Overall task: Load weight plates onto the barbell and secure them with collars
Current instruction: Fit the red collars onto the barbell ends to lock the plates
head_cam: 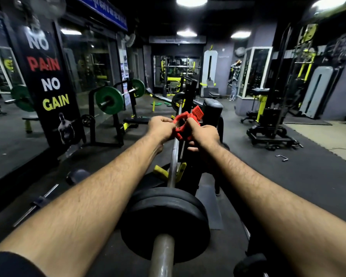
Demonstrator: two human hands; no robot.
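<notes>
I've got both arms stretched out ahead of me along the barbell (173, 156), which runs straight away from my view. My left hand (161, 127) pinches the near-left edge of the red collar (183, 124), fingers closed on its rim. My right hand (203, 136) grips the collar's right side, thumb and fingers wrapped on the plastic. The collar sits up in front of the bar, its ring facing me, its ribbed lever (198, 111) flipped up and away to the right. I can't tell whether the ring is around the bar or just held over it. Close to me, two black weight plates (166, 214) sit side by side on the sleeve (161, 254), touching each other, bare sleeve sticking out toward me. At the far end a dark plate (177, 100) shows on the bar. The bar rests in yellow hooks (181, 169) on a black rack. Off left, a green-plated barbell (109, 99) sits on another stand beside a black banner (48, 76).
</notes>
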